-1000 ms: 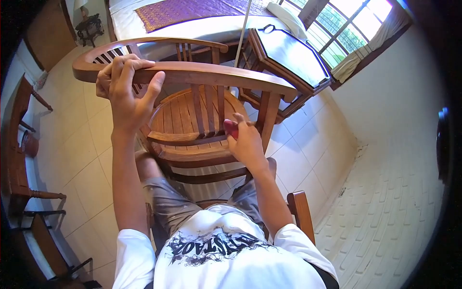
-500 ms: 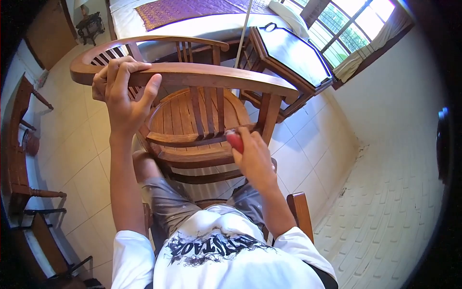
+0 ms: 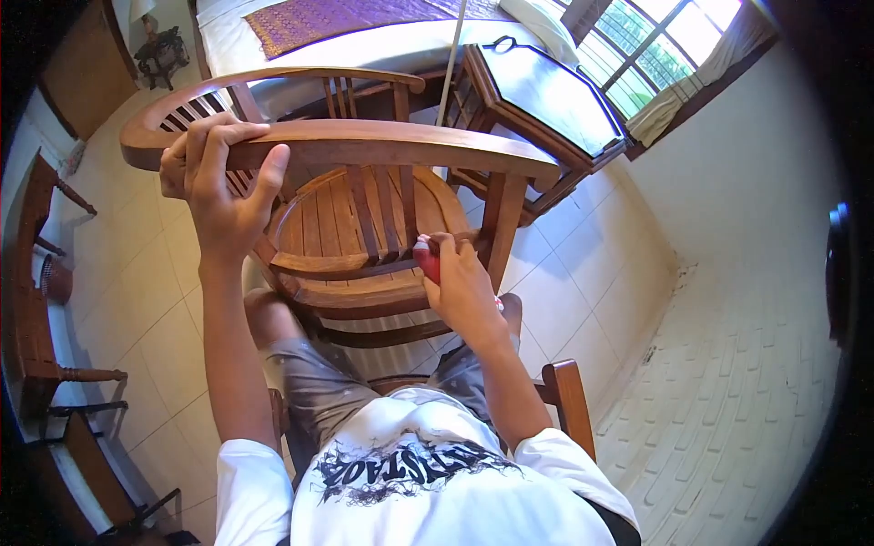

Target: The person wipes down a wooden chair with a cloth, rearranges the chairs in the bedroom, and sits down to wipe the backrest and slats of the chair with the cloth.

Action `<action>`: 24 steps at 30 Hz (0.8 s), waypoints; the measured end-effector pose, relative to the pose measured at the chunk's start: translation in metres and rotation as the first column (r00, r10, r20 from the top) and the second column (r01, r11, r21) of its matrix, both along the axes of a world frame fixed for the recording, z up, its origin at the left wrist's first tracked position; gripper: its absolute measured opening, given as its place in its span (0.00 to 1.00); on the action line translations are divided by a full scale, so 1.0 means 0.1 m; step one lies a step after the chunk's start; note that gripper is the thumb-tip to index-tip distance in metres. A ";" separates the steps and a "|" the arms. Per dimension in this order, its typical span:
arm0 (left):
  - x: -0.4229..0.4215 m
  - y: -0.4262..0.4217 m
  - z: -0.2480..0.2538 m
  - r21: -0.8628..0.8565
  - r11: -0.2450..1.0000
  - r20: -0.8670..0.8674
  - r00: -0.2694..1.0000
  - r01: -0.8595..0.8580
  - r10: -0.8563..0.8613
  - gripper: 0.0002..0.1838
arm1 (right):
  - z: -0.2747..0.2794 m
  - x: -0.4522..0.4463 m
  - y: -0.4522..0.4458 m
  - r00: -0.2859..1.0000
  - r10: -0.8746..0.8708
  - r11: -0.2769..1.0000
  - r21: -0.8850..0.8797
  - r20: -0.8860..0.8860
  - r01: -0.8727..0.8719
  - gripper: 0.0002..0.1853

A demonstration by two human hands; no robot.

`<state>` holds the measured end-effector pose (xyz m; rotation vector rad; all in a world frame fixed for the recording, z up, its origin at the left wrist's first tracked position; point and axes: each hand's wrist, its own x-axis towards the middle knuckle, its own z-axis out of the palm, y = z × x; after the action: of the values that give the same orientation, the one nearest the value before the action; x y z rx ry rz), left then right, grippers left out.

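Observation:
A brown wooden armchair (image 3: 364, 288) with a slatted round seat stands before my knees. My left hand (image 3: 218, 182) is closed over its curved armrest (image 3: 391, 136), fingers on top and the thumb on the near side. My right hand (image 3: 464, 282) is closed on a small red-and-white cloth (image 3: 427, 259), bunched up in the fingers. It rests at the chair's lower side rail (image 3: 332, 265), close to the foot of the upright slats and beside the front post (image 3: 503, 218). Part of the cloth is hidden by the hand.
A dark cabinet with a glossy top (image 3: 551, 96) stands beyond the chair, near the window. Behind is a bed (image 3: 364, 45) with a purple runner. Wooden furniture (image 3: 36, 282) lines the left wall; a white brick wall (image 3: 728, 391) is on the right.
My right hand has shifted slightly left along the lower rail with the cloth. My left hand keeps its hold on the armrest. The view has moved a little.

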<state>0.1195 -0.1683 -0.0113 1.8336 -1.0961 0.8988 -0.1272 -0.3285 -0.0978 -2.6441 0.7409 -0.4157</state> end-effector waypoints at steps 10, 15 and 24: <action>0.03 -0.05 -0.08 -0.070 0.996 -0.032 0.998 0.050 -0.052 0.10 | 0.11 -0.04 -0.19 0.951 -0.112 0.945 0.326 0.290 0.012 0.21; -0.01 -0.03 -0.04 -0.035 0.999 -0.010 1.000 -0.005 0.004 0.10 | 0.24 0.27 -0.10 0.973 -0.187 0.901 0.419 0.138 0.113 0.20; 0.00 -0.05 -0.05 -0.036 0.999 -0.013 1.000 0.023 -0.023 0.10 | 0.14 0.17 -0.11 0.968 -0.245 0.877 0.437 0.045 0.202 0.19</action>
<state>0.1197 -0.1736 -0.0167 1.7921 -1.0840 0.8860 -0.1103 -0.3398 -0.0835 -2.1179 0.9851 -0.3892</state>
